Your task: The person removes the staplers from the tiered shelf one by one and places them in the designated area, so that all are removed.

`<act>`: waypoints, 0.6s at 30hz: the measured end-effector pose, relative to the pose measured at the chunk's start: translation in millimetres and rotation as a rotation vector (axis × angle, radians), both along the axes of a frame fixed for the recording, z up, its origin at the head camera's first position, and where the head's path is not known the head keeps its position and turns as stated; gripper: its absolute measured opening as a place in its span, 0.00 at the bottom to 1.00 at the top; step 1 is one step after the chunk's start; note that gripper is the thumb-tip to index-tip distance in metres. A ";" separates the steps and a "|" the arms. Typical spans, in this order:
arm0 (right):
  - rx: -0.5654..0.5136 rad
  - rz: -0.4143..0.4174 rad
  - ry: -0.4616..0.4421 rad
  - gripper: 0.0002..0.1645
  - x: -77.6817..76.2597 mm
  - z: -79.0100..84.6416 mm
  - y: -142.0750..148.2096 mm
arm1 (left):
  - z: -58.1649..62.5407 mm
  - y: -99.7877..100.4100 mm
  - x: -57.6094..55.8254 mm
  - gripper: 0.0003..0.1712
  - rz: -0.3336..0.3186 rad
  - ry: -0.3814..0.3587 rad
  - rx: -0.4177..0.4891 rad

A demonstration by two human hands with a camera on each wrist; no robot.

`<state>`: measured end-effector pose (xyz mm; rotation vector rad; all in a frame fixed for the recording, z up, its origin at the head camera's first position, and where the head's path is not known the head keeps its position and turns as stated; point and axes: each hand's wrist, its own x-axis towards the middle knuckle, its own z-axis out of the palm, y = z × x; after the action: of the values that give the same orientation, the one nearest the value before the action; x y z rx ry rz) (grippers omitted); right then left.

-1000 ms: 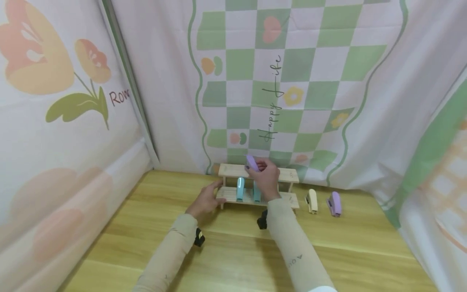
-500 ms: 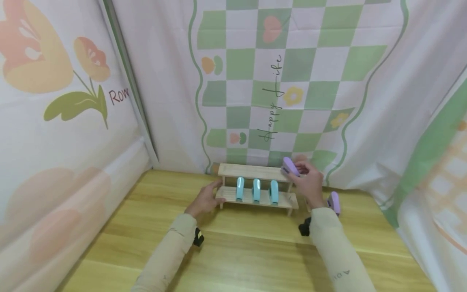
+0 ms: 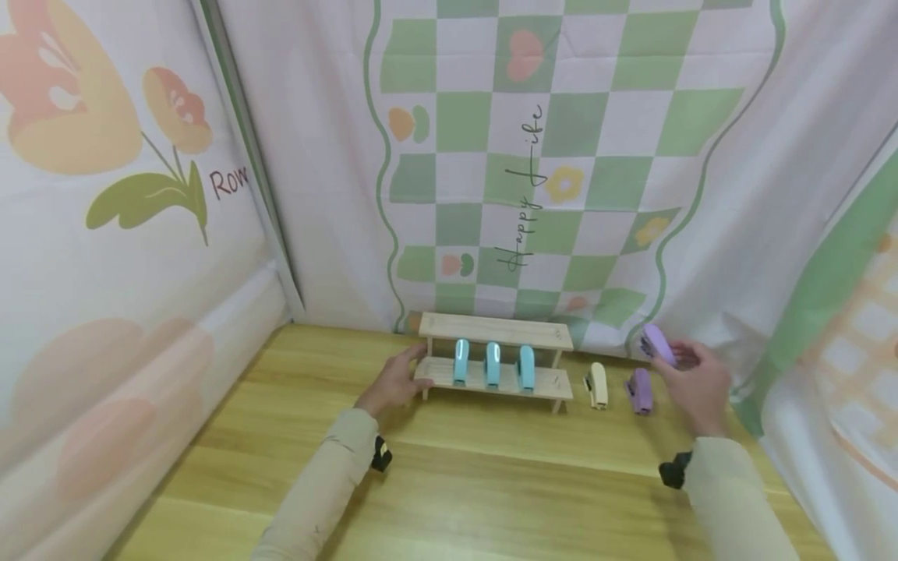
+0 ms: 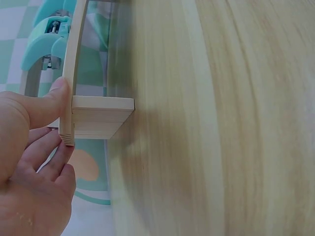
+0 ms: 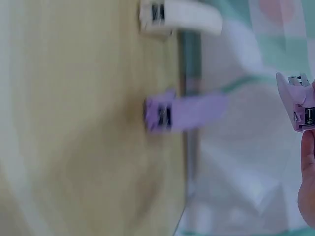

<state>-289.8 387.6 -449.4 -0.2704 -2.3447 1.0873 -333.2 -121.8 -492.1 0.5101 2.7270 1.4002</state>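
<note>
A two-tier wooden rack (image 3: pixel 442 372) stands at the back of the table, with three teal staplers (image 3: pixel 493 365) in a row on its lower shelf. My left hand (image 3: pixel 393 383) grips that shelf's left end; in the left wrist view the thumb (image 4: pixel 51 101) lies on one face and the fingers on the other. Over the table's right side, my right hand (image 3: pixel 698 386) holds a light purple stapler (image 3: pixel 658 345) in the air. Below and left of it, another purple stapler (image 3: pixel 641 392) stands on the table, beside a cream stapler (image 3: pixel 598 386).
The wooden table (image 3: pixel 477 483) meets a patterned curtain (image 3: pixel 463 187) right behind the rack. More printed cloth (image 3: pixel 140 312) closes the left side, and a curtain (image 3: pixel 842 335) hangs at the right. The rack's upper shelf (image 3: pixel 494 330) is bare wood.
My right hand has carried the light purple stapler rightward, from above the rack's upper shelf to beyond the standing purple stapler. My left hand has stayed on the rack.
</note>
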 end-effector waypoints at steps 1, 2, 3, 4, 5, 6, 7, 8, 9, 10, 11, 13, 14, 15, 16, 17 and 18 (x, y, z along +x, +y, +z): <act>-0.012 -0.015 -0.011 0.29 3.0 -2.4 6.3 | 0.0 0.1 0.2 0.44 0.003 -0.004 -0.002; -0.028 -0.033 -0.024 0.29 6.3 -4.7 11.8 | 0.1 0.2 0.6 0.44 0.004 -0.004 0.000; -0.056 -0.044 -0.032 0.28 8.8 -7.6 16.7 | 0.0 0.4 0.9 0.44 0.006 -0.010 0.003; -0.081 -0.054 -0.041 0.28 11.0 -10.9 21.4 | -0.1 0.5 1.1 0.44 0.008 -0.011 0.007; -0.106 -0.063 -0.052 0.27 12.9 -14.5 25.8 | -0.3 0.6 1.5 0.44 0.009 -0.012 0.012; -0.126 -0.074 -0.055 0.26 14.5 -18.2 30.2 | -0.5 0.8 1.7 0.44 0.011 -0.017 0.011; -0.141 -0.086 -0.067 0.25 16.1 -22.2 33.9 | -0.8 0.9 1.8 0.44 0.012 -0.017 0.010; -0.148 -0.096 -0.079 0.25 17.3 -26.1 37.3 | -1.1 1.2 2.4 0.43 0.011 -0.016 0.011; -0.154 -0.101 -0.091 0.25 18.6 -30.0 40.8 | -1.2 1.6 2.7 0.43 0.011 -0.017 0.010; -0.157 -0.112 -0.102 0.26 19.5 -33.9 43.5 | -1.3 1.8 3.2 0.43 0.010 -0.015 0.007; -0.161 -0.121 -0.109 0.26 20.1 -37.5 45.8 | -1.2 1.9 3.8 0.43 0.009 -0.014 0.004; -0.171 -0.138 -0.120 0.27 20.7 -43.3 48.3 | -0.4 2.3 4.5 0.43 0.009 -0.008 -0.001; -0.176 -0.144 -0.120 0.27 20.7 -45.5 49.1 | 0.3 2.5 4.9 0.43 0.009 -0.005 0.000; -0.187 -0.151 -0.119 0.27 20.4 -47.5 49.6 | 1.1 2.6 5.0 0.43 0.011 -0.005 0.001; -0.194 -0.157 -0.115 0.27 19.8 -49.1 49.8 | 1.9 2.6 4.9 0.43 0.011 -0.003 0.002; -0.194 -0.165 -0.115 0.26 19.2 -50.7 50.0 | 2.6 2.6 4.7 0.43 0.011 0.001 0.003; -0.196 -0.172 -0.115 0.25 18.4 -52.1 50.1 | 3.1 2.7 4.4 0.43 0.011 0.006 0.004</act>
<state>-271.4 437.8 -501.5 -0.6099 -2.2655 1.2460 -328.8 -119.1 -488.9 0.5007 2.7364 1.4085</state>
